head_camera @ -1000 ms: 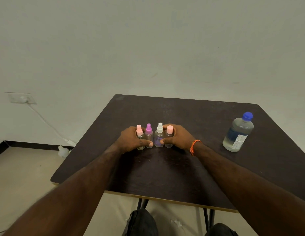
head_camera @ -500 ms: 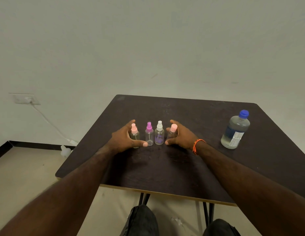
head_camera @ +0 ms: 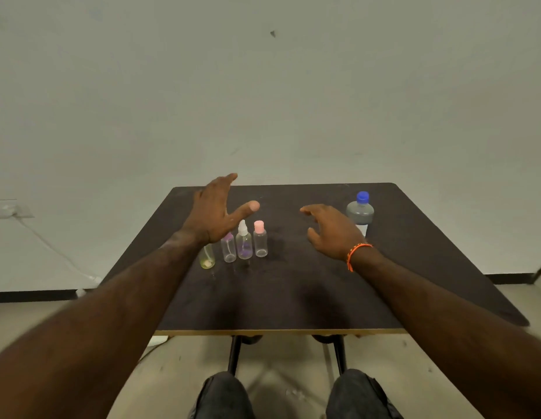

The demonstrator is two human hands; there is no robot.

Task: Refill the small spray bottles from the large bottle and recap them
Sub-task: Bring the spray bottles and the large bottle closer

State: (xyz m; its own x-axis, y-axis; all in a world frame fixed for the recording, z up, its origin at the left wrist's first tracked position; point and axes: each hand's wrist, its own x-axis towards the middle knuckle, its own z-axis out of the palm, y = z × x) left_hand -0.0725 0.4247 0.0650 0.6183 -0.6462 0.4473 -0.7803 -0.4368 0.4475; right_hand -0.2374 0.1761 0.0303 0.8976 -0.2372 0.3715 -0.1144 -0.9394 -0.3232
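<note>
Several small clear spray bottles stand in a row on the dark table: a greenish one whose top is hidden by my left wrist, a purple-capped one, a white-capped one and a pink-capped one. The large bottle with a blue cap stands at the back right, partly behind my right hand. My left hand is raised above the row, fingers spread, holding nothing. My right hand, with an orange band at the wrist, hovers between the row and the large bottle, fingers relaxed.
A wall outlet with a white cable running down to the floor sits at the left. The table's front edge lies above my knees. A plain wall stands close behind the table.
Both hands let go of the small bottles and lifted away, the left up and back, the right off to the right. The camera view shifted, and the bottles stay in their row.
</note>
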